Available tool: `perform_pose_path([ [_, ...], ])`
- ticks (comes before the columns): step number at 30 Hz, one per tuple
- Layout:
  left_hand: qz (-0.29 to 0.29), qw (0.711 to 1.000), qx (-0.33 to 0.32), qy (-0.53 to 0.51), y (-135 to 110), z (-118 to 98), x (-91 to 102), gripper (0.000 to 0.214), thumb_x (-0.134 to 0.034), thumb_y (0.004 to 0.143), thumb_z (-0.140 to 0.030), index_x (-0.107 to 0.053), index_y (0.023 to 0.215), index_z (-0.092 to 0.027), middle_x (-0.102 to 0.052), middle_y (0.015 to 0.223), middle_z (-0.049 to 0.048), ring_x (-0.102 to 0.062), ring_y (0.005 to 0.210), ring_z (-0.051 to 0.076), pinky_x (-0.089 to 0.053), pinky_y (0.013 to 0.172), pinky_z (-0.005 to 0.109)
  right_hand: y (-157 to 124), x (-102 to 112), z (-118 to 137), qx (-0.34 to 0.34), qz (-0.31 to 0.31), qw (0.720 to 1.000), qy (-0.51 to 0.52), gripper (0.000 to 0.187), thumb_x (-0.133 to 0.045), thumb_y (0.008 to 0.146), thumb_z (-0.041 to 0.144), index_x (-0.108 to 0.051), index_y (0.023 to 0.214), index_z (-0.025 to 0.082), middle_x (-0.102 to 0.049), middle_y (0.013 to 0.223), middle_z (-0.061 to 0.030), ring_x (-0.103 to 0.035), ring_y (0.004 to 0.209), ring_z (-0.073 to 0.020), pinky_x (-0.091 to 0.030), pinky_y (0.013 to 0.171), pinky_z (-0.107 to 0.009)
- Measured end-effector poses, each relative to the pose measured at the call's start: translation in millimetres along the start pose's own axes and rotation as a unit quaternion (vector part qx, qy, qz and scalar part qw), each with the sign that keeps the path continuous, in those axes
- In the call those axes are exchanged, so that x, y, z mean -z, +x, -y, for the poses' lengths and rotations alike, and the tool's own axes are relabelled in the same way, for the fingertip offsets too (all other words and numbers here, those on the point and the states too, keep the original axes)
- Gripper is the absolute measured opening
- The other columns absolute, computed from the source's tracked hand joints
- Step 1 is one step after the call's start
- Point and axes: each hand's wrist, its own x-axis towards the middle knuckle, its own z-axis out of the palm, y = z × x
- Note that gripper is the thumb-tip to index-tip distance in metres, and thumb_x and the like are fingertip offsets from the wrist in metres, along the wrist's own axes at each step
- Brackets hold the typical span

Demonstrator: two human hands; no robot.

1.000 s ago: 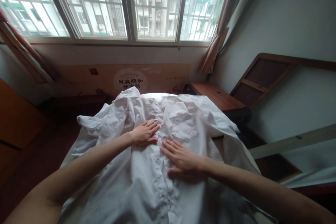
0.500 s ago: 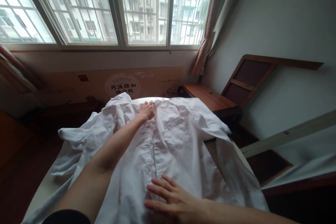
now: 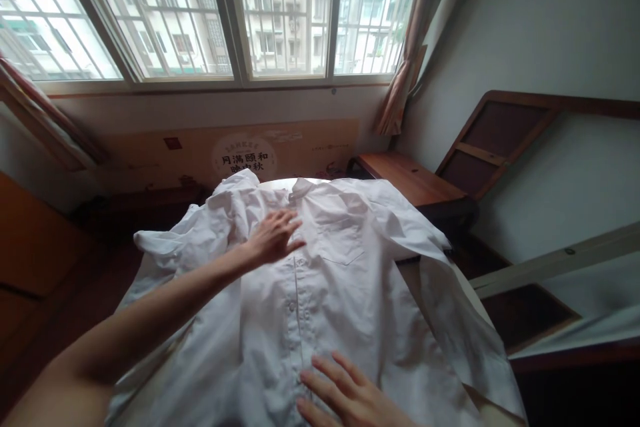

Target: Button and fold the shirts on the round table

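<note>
A white button-up shirt (image 3: pixel 345 287) lies front up on a light table (image 3: pixel 463 283), collar at the far end and chest pocket right of the button row. My left hand (image 3: pixel 273 237) rests flat on the upper chest, just left of the buttons, fingers stretched out. My right hand (image 3: pixel 350 397) lies flat on the lower front near the bottom edge of the view, fingers spread. Neither hand holds anything. The left sleeve is bunched up at the table's left side.
A barred window (image 3: pixel 225 13) fills the far wall, with a cardboard panel bearing printed characters (image 3: pixel 245 157) below it. A wooden side table (image 3: pixel 410 180) and a leaning wooden frame (image 3: pixel 505 140) stand at the right. Dark floor lies to the left.
My left hand has slid back from the collar to the upper chest. My right hand has stayed low on the shirt front, and the button row looks smoother than a second ago.
</note>
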Motion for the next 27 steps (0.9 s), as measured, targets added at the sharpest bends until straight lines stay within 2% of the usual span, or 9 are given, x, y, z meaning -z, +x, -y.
perform_pose_path([
  [3, 0.078, 0.993, -0.064, -0.068, -85.3, -33.7, 7.8, 0.066, -0.051, 0.076, -0.071, -0.056, 0.116, -0.019, -0.058, 0.116, 0.0125, -0.052, 0.104, 0.028, -0.040, 0.091, 0.041, -21.5, 8.1, 5.6, -0.082, 0.011, 0.996, -0.033, 0.049, -0.052, 0.090, 0.036, -0.047, 0.134, 0.016, -0.061, 0.125, -0.0139, -0.053, 0.116, -0.0298, -0.046, 0.093, -0.042],
  [5, 0.090, 0.992, -0.030, -0.079, -127.4, -49.1, 4.2, 0.071, -0.054, 0.073, -0.072, -0.053, 0.119, -0.018, -0.058, 0.113, 0.0127, -0.052, 0.099, 0.028, -0.042, 0.087, 0.041, -29.0, 8.6, 8.3, -0.154, 0.020, 0.987, -0.035, 0.060, -0.055, 0.085, 0.049, -0.048, 0.132, 0.012, -0.060, 0.124, -0.0182, -0.054, 0.113, -0.0332, -0.045, 0.090, -0.044],
  [7, 0.087, 0.994, 0.018, -0.067, -150.8, -57.6, -5.8, 0.058, -0.053, 0.079, -0.065, -0.055, 0.111, -0.017, -0.058, 0.106, 0.0122, -0.052, 0.094, 0.027, -0.042, 0.083, 0.041, -29.5, 5.2, 10.2, -0.211, 0.022, 0.977, -0.028, 0.047, -0.058, 0.084, 0.048, -0.056, 0.117, 0.015, -0.063, 0.112, -0.0149, -0.058, 0.100, -0.0308, -0.046, 0.084, -0.043],
  [10, 0.096, 0.992, 0.044, -0.061, -159.1, -62.6, -23.3, 0.029, -0.041, 0.092, -0.043, -0.055, 0.087, -0.018, -0.060, 0.090, 0.0087, -0.053, 0.082, 0.023, -0.042, 0.077, 0.038, -23.1, -2.3, 11.0, -0.221, 0.026, 0.974, -0.038, 0.003, -0.056, 0.087, 0.021, -0.057, 0.085, 0.019, -0.062, 0.083, -0.0049, -0.058, 0.076, -0.0221, -0.044, 0.072, -0.037],
  [13, 0.108, 0.992, 0.026, -0.064, -159.6, -67.2, -28.3, 0.027, -0.033, 0.095, -0.029, -0.051, 0.078, -0.020, -0.060, 0.081, 0.0069, -0.052, 0.072, 0.021, -0.042, 0.070, 0.036, -18.1, -0.1, 10.7, -0.177, 0.036, 0.983, -0.026, 0.012, -0.053, 0.085, 0.012, -0.051, 0.075, 0.020, -0.058, 0.074, -0.0024, -0.054, 0.068, -0.0192, -0.041, 0.068, -0.034],
  [17, 0.114, 0.987, -0.040, -0.101, -174.7, -79.6, -9.7, 0.023, -0.033, 0.095, -0.022, -0.049, 0.078, -0.021, -0.061, 0.081, 0.0050, -0.052, 0.068, 0.019, -0.040, 0.066, 0.033, -18.0, 28.6, 17.9, -0.139, 0.110, 0.982, 0.061, 0.009, -0.058, 0.083, 0.019, -0.052, 0.077, 0.020, -0.060, 0.076, -0.0004, -0.056, 0.070, -0.0178, -0.042, 0.079, -0.035],
  [23, 0.207, 0.949, -0.107, -0.211, -192.3, -97.4, 25.5, 0.012, -0.052, 0.078, -0.013, -0.052, 0.072, -0.023, -0.063, 0.070, -0.0015, -0.053, 0.059, 0.015, -0.037, 0.054, 0.028, 2.6, 73.4, 7.4, -0.052, 0.264, 0.934, 0.236, 0.006, -0.061, 0.083, 0.018, -0.058, 0.079, 0.022, -0.065, 0.072, 0.0040, -0.058, 0.063, -0.0130, -0.045, 0.063, -0.024],
  [25, 0.263, 0.927, -0.137, -0.230, -182.9, -96.5, 35.6, 0.012, -0.058, 0.077, -0.017, -0.055, 0.067, -0.023, -0.062, 0.064, -0.0029, -0.052, 0.053, 0.014, -0.035, 0.048, 0.027, 24.1, 73.7, -20.7, -0.087, 0.235, 0.926, 0.282, 0.006, -0.063, 0.083, 0.022, -0.060, 0.089, 0.022, -0.066, 0.078, 0.0032, -0.060, 0.069, -0.0129, -0.046, 0.063, -0.022],
  [27, 0.280, 0.912, -0.162, -0.251, -161.7, -89.2, 43.5, 0.010, -0.062, 0.079, -0.024, -0.059, 0.069, -0.024, -0.063, 0.064, -0.0036, -0.053, 0.053, 0.013, -0.037, 0.049, 0.026, 53.4, 66.1, -61.2, -0.187, 0.126, 0.946, 0.231, 0.015, -0.060, 0.086, 0.025, -0.060, 0.099, 0.019, -0.066, 0.091, -0.0024, -0.062, 0.082, -0.0161, -0.048, 0.074, -0.027],
])
